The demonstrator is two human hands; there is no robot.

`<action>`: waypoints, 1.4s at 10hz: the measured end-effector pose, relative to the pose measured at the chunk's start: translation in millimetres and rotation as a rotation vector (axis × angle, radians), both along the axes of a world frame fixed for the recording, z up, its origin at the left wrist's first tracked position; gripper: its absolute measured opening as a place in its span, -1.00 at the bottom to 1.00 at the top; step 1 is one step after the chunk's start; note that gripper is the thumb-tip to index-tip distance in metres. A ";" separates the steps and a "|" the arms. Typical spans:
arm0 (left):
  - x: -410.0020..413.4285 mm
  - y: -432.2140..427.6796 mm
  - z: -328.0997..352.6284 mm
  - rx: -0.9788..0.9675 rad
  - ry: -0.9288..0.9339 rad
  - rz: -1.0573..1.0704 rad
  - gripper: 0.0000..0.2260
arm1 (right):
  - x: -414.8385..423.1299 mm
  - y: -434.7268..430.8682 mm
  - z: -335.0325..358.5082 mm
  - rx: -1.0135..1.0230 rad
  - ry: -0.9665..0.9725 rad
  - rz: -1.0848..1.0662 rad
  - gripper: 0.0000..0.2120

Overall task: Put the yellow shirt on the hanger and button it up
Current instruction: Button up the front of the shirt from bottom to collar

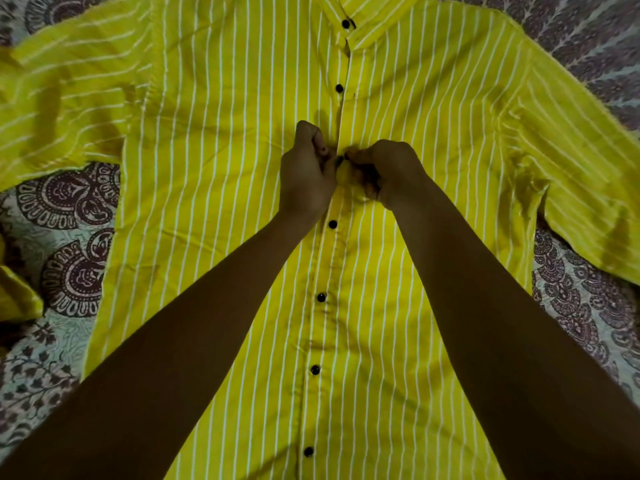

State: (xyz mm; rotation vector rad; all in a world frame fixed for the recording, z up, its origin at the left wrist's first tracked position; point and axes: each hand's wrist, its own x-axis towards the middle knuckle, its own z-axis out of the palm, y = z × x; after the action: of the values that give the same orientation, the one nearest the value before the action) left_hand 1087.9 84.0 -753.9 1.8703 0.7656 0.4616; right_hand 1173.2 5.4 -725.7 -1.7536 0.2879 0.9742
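Working the placket mid-chest, both hands are together, knuckles nearly touching: left hand [306,174] pinches the cloth edge on its side, right hand [388,171] pinches the opposite edge, fingers curled on fabric. Yellow shirt [225,168] lies flat, front up, on a patterned bedsheet [62,209], sleeves spread to both sides. Risks, as I judge: the fastening under the fingers is hidden, so it could slip back out of its hole if the 2 edges aren't kept taut; tugging could also bunch the front & skew the row of 6 black buttons [332,224] in view. No hanger visible, can't tell if it's inside the shirt. Long axis runs away from the person: collar [367,15] at far end, hem nearest, button row leaning slightly right toward the top.
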 end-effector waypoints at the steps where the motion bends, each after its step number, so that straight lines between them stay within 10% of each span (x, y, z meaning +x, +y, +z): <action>1: -0.8 -4.6 6.7 0.106 0.052 0.009 -0.82 | 0.5 1.0 3.2 -0.026 -0.071 -0.041 -0.57; 2: -11.8 1.4 -5.1 0.590 0.255 -0.092 -0.70 | -13.4 -4.3 -7.2 -0.384 -0.664 0.180 -0.89; 3: -27.7 26.8 -19.6 0.800 0.467 -0.297 -0.55 | -23.9 -28.7 -22.5 -0.632 -1.066 0.463 -0.54; 5: -30.2 94.5 -21.5 0.778 0.633 -0.195 -0.47 | -5.5 -71.5 -39.1 -0.798 -0.970 0.704 -0.26; 7: -13.3 80.5 -11.6 0.763 0.419 -0.058 -0.58 | 18.1 -48.4 -19.3 -0.602 -1.263 0.454 -0.56; 8: 17.7 58.6 2.0 0.584 0.157 -0.053 -0.70 | 19.7 -4.5 -12.0 -0.236 -1.240 0.403 -0.80; 12: 82.7 71.0 18.0 0.365 0.434 -0.228 -0.78 | 60.7 47.0 -4.6 -0.553 -0.681 0.325 -0.67; 14: 88.5 62.0 21.5 0.307 0.447 -0.211 -0.87 | 70.5 32.1 -0.7 -0.236 -0.302 0.180 -0.97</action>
State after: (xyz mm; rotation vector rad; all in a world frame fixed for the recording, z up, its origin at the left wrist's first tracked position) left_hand 1176.3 145.9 -732.4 2.3549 0.8061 0.0199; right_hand 1243.7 37.6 -726.4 -2.1423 0.0520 0.8092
